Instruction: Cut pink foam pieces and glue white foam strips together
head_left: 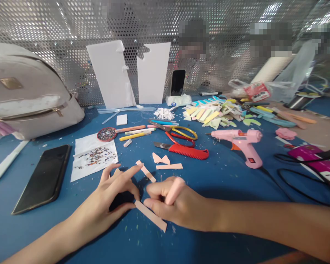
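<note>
A narrow peach strip (151,217) lies slantwise on the blue table, close to its front. The thumb and a finger of my left hand (117,187) pinch its upper left end, while other fingers spread above the table. My right hand (178,205) is closed around a thick peach marker (175,190). The marker's tip is hidden by the fingers, right beside the strip. Just beyond my hands lie a second peach strip (146,171), a third strip (169,166) and some jagged peach offcuts (161,158).
A red utility knife (188,150), scissors (178,132) and a pink glue gun (240,141) lie beyond my hands. A dark phone (42,179) and a backpack (30,84) are at left. Farther back are white boards (154,73) and a heap of coloured strips (214,113).
</note>
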`<act>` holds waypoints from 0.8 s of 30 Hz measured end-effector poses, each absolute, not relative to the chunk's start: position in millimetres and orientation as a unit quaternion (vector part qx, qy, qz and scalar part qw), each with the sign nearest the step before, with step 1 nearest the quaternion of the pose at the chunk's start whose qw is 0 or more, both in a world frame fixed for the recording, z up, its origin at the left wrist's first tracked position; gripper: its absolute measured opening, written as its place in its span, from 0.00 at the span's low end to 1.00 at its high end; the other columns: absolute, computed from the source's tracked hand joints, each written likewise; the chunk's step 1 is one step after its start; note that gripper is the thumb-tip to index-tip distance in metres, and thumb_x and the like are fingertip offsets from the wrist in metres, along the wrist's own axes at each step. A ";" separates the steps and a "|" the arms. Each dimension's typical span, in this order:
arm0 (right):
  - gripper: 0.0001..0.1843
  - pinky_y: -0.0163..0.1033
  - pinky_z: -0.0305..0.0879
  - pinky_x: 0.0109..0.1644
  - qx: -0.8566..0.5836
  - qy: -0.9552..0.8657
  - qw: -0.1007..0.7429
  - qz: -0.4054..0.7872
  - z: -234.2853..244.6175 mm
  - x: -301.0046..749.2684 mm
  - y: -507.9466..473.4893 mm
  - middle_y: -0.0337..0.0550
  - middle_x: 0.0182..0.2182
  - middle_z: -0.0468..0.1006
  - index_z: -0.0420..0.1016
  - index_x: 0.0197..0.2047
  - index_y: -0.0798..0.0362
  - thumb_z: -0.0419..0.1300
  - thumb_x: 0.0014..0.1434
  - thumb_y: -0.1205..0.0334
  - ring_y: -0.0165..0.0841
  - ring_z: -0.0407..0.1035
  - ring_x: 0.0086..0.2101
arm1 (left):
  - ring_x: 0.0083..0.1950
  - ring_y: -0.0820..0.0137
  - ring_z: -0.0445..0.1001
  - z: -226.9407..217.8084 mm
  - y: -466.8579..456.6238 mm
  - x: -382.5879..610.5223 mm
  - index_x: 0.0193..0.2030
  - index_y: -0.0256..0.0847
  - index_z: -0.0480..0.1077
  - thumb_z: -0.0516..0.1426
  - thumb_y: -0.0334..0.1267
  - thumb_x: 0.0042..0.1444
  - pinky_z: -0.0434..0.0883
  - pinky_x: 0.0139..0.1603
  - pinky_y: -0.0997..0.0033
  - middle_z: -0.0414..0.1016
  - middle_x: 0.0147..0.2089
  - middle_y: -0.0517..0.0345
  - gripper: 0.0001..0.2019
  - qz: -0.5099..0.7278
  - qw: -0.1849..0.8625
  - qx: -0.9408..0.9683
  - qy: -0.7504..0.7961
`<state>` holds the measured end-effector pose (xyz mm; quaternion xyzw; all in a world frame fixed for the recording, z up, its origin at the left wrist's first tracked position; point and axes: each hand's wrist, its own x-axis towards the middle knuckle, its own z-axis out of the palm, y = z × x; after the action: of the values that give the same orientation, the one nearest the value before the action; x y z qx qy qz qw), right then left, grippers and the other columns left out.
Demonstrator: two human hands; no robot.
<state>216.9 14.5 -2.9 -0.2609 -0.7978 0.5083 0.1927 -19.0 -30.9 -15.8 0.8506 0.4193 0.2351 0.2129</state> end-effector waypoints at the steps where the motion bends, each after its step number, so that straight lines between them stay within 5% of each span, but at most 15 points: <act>1: 0.23 0.35 0.50 0.28 -0.256 -0.804 0.196 0.500 -3.4 216.8 14.5 0.30 0.18 0.55 0.50 0.21 0.51 0.53 0.66 0.59 0.25 0.50 0.22 | 0.43 0.71 0.76 -15.4 -31.0 -18.9 0.76 0.51 0.39 0.50 0.30 0.71 0.45 0.74 0.48 0.79 0.40 0.65 0.32 0.234 0.212 0.851 0.420; 17: 0.22 0.34 0.53 0.29 -0.259 -0.771 0.183 0.552 -2.2 217.3 16.1 0.31 0.20 0.55 0.50 0.22 0.51 0.52 0.67 0.61 0.25 0.53 0.24 | 0.44 0.70 0.75 -17.2 -31.8 -19.6 0.76 0.50 0.39 0.48 0.31 0.72 0.41 0.74 0.44 0.80 0.41 0.63 0.31 0.233 0.210 0.851 0.421; 24: 0.21 0.33 0.59 0.29 -0.226 -0.730 0.260 0.590 2.0 229.4 13.2 0.35 0.25 0.63 0.60 0.30 0.52 0.47 0.70 0.47 0.28 0.58 0.26 | 0.43 0.72 0.75 -15.7 -35.0 -17.7 0.76 0.50 0.41 0.49 0.31 0.74 0.38 0.73 0.55 0.80 0.41 0.65 0.29 0.266 0.177 0.864 0.391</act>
<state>229.4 13.2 2.0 -0.2256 -0.7303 0.5902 0.2596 -17.7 -35.0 -15.7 0.8635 0.3906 0.2655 0.1769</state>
